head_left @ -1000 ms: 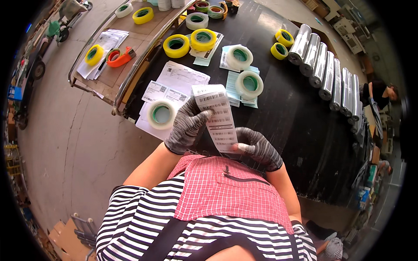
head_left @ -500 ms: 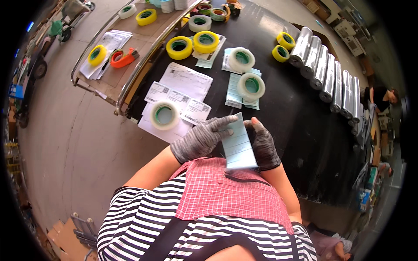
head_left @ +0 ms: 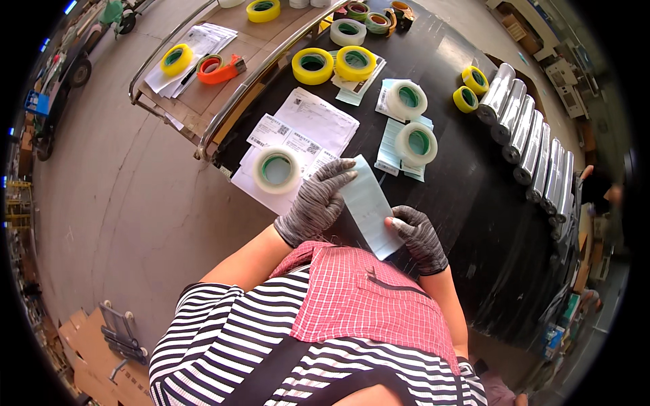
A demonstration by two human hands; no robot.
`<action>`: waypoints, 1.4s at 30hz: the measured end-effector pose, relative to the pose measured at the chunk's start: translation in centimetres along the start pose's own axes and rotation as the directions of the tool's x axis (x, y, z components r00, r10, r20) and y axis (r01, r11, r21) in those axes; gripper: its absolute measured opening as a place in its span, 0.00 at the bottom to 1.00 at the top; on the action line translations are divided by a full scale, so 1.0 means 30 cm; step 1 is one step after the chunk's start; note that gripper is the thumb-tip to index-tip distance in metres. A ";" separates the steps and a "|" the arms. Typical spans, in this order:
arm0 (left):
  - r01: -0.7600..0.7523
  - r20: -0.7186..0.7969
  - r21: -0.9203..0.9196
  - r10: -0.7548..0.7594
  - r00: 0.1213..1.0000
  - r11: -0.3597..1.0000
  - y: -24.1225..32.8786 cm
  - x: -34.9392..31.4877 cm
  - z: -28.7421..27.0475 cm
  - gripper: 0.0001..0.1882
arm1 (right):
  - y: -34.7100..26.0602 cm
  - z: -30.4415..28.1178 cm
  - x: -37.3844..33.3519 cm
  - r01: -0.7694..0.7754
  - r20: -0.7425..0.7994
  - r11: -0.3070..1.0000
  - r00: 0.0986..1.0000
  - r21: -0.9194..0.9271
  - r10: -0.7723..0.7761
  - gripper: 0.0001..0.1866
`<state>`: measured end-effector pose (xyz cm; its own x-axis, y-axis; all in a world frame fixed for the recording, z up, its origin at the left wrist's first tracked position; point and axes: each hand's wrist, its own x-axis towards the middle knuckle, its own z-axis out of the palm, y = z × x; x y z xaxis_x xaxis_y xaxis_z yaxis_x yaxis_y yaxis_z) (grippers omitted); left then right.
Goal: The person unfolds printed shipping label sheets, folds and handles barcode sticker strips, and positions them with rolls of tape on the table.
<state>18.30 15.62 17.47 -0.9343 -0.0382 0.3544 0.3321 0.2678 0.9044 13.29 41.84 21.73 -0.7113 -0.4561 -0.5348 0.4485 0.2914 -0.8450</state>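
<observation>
A long pale blue paper label strip [head_left: 371,206] is held between my two gloved hands, tilted above the near edge of the black table. My left hand [head_left: 318,203], in a grey knit glove, pinches its upper left edge. On the lower right edge, my right hand [head_left: 416,237] grips with thumb and bare fingertips. Left of the strip, a clear tape roll [head_left: 276,169] rests on white printed sheets [head_left: 318,122]. Beyond it, another clear tape roll [head_left: 416,143] lies on pale blue label slips [head_left: 388,150].
Yellow tape rolls [head_left: 313,65] sit farther back on the black table [head_left: 467,196]. Silver film rolls [head_left: 518,132] line its right side. A metal-railed cart [head_left: 233,101] at the left carries papers and an orange tape dispenser [head_left: 220,70]. A person [head_left: 599,186] is at the far right.
The blue strip has turned to show a plainer, smoother face. My right hand has moved down to its lower right edge. The whole view has shifted slightly.
</observation>
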 end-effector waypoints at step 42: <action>0.643 -0.194 0.476 -0.641 0.742 0.600 -0.500 -0.213 -0.446 0.28 | 0.159 0.476 0.750 0.070 0.069 0.658 0.997 -0.750 -0.027 0.15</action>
<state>21.01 -1.04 4.81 -0.8816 -0.3866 -0.2708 -0.4628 0.5947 0.6574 7.16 20.95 5.64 -0.6842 -0.5210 -0.5103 -0.1607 0.7902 -0.5914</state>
